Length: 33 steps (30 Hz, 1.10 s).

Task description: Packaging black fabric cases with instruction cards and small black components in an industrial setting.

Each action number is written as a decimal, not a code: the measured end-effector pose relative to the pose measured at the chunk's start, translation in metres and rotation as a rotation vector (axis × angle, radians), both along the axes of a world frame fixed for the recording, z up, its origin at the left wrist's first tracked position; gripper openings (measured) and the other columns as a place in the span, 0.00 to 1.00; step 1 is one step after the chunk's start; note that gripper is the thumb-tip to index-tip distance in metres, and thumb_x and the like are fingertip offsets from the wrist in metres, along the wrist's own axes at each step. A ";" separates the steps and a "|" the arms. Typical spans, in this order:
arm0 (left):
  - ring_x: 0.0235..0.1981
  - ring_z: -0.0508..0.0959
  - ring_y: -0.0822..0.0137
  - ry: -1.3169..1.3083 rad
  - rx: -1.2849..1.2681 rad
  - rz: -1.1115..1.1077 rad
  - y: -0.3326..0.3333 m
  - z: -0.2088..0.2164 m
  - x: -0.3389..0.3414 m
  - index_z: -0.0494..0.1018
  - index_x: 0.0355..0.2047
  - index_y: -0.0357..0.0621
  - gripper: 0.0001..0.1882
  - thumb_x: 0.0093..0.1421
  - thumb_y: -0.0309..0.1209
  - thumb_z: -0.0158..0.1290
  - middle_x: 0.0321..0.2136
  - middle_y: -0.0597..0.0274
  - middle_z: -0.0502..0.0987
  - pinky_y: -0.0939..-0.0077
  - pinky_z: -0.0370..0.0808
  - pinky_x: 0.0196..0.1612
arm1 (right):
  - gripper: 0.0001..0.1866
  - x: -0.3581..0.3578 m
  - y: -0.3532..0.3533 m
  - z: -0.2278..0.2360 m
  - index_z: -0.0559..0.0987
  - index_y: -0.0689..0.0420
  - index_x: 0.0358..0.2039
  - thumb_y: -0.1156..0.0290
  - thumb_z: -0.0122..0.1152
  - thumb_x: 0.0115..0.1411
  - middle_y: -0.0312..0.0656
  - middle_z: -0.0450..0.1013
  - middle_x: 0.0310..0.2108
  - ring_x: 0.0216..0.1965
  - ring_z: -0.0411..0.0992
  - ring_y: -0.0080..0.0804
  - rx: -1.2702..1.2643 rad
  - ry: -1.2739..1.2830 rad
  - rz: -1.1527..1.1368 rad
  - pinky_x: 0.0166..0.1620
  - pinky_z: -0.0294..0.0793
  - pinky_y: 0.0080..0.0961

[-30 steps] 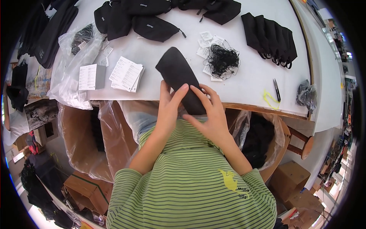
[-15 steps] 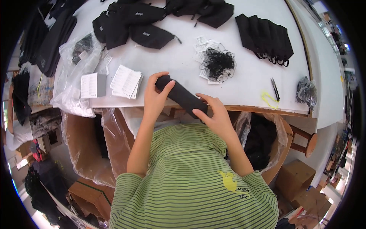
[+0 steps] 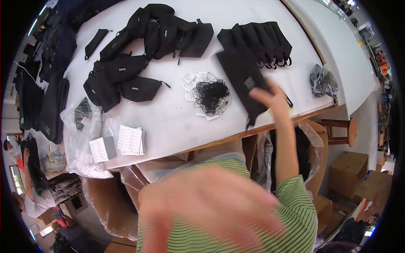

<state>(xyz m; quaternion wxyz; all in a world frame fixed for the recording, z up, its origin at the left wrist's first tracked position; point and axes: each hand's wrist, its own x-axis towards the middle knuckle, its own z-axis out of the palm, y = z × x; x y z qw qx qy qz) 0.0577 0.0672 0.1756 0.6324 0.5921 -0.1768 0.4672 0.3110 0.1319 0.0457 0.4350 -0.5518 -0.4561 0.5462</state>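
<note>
A flat black fabric pouch [image 3: 241, 78] with small pale print and a cord at its lower end slants over the right part of the table. My right hand [image 3: 273, 98] grips its right side, fingers partly blurred. Very close and smeared by motion, my left hand [image 3: 211, 202] crosses in front of my striped shirt. Its fingers look stretched out, and nothing shows in them. Left of the pouch lies a tangle of thin black cords [image 3: 212, 98] on white tags [image 3: 190, 80]. Beyond the pouch, several black pouches with loops [image 3: 257, 40] lie in an overlapping row.
Black zip pouches [image 3: 126, 67] spread over the table's far left. Stacks of white printed cards [image 3: 130, 140] lie by a clear plastic bag [image 3: 84, 139] at the near left. A crumpled bag [image 3: 324, 81] sits at the right. Lined cartons [image 3: 105, 202] stand below the wooden edge [image 3: 219, 141].
The black pouch has gone from between both hands to the right, in my right hand alone. My left hand has let go and come close to the camera. The view has shifted.
</note>
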 end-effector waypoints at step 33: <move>0.44 0.68 0.56 0.223 -0.252 0.229 -0.057 0.021 0.019 0.71 0.44 0.50 0.18 0.64 0.47 0.44 0.46 0.48 0.66 0.67 0.67 0.43 | 0.23 0.200 0.254 -0.077 0.79 0.43 0.47 0.46 0.53 0.57 0.44 0.74 0.48 0.51 0.71 0.43 0.079 -0.952 -0.718 0.53 0.69 0.34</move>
